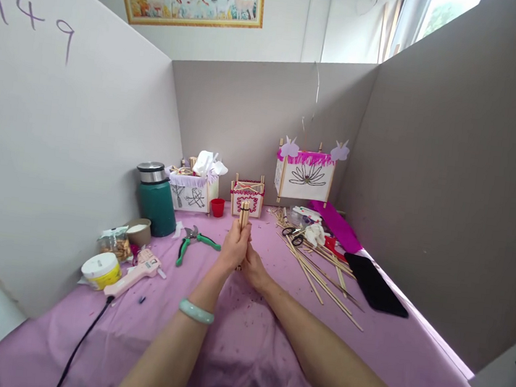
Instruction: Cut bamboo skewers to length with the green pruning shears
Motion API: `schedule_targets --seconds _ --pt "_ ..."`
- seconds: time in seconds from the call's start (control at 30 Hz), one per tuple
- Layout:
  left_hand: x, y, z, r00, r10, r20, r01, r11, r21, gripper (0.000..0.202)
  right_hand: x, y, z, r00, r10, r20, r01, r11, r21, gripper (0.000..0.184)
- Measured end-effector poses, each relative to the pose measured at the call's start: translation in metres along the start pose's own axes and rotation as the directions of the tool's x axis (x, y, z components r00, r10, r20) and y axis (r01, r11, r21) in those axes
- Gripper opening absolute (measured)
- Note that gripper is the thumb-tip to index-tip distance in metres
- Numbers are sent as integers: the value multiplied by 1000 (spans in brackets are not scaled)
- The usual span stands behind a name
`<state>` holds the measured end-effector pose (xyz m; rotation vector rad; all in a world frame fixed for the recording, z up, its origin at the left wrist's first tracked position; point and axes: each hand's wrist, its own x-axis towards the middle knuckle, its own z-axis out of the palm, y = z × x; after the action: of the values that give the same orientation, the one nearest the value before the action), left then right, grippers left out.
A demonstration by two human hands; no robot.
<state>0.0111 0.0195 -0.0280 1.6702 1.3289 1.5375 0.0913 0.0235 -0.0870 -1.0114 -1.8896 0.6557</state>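
**Both hands on a stick bundle, messy craft desk**

The left hand [233,246] and right hand [253,269] are wrapped around a little bundle of sticks [244,212], held upright over the purple cloth [240,353], with the right one lower down. There's a green bracelet [196,312] on the left wrist. Green-handled cutters [193,242] lie just left of the hands, with a pink glue gun [134,274] nearer the edge. Loose sticks [318,276] and scissors [293,235] are scattered on the right. Along the back are a green flask [157,202], a red cup [217,207] and three paper lanterns, the biggest [305,175] with a pink fringe.
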Motion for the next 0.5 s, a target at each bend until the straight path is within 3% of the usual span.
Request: schedule_targets --seconds 0.1,0.2,0.27,0.33,0.4,0.43,0.47,0.5 --pt "-7 -7 4 999 32 16 -32 999 12 19 -4 9 0 996 -59 64 59 998 -2 45" --pt "-5 -2 -3 997 53 60 -54 998 16 25 -6 8 -4 995 -17 102 22 998 -56 33" --pt "3 0 -19 992 94 84 -102 989 104 31 -5 6 -8 998 38 46 -35 997 -63 29" --pt "14 -4 -44 997 75 -27 -60 930 362 36 -3 5 -13 992 114 -47 -116 992 -47 26" --pt "25 -16 -74 972 -128 -195 229 687 690 34 -1 6 -19 973 198 -117 -202 979 -21 24" --pt "29 -24 -87 926 -264 -269 373 534 759 31 0 7 -21 963 231 -137 -234 972 -7 23" --pt "32 -32 -100 879 -382 -284 437 410 801 26 0 9 -22 956 252 -151 -255 967 5 23" --pt "33 -40 -110 854 -459 -243 421 337 842 18 1 10 -23 952 261 -161 -262 965 17 22"
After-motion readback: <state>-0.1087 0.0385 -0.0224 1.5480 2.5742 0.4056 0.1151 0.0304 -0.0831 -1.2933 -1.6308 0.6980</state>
